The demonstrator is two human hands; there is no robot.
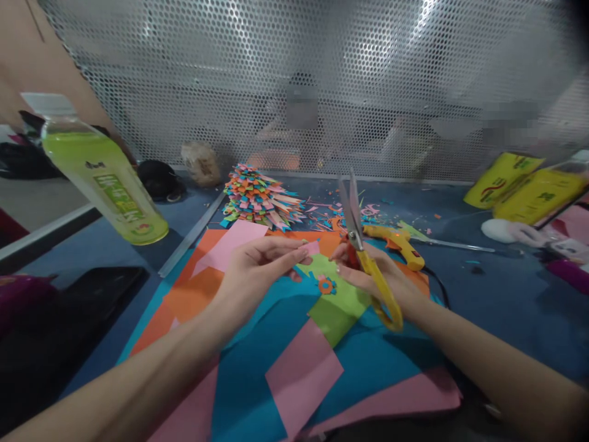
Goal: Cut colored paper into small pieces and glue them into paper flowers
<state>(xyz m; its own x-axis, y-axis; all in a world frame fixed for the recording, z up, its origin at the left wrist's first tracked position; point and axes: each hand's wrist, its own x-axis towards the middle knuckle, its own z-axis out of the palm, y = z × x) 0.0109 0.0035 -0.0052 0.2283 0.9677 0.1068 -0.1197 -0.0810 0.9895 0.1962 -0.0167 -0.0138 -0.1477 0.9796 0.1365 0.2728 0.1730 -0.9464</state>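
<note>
My left hand pinches a small piece of pink paper between thumb and fingertips. Hooked on my right hand is a pair of scissors with yellow and red handles, blades upward and slightly apart. The right fingertips are near the paper piece, apart from it. Below the hands lies a small orange and blue paper ring on a green sheet. A pink paper square and larger blue paper lie closer to me.
Behind the hands stands a cone of layered colourful paper strips, with paper scraps beside it. A yellow glue gun lies right of the scissors. A green drink bottle is at left. A perforated metal panel closes off the back.
</note>
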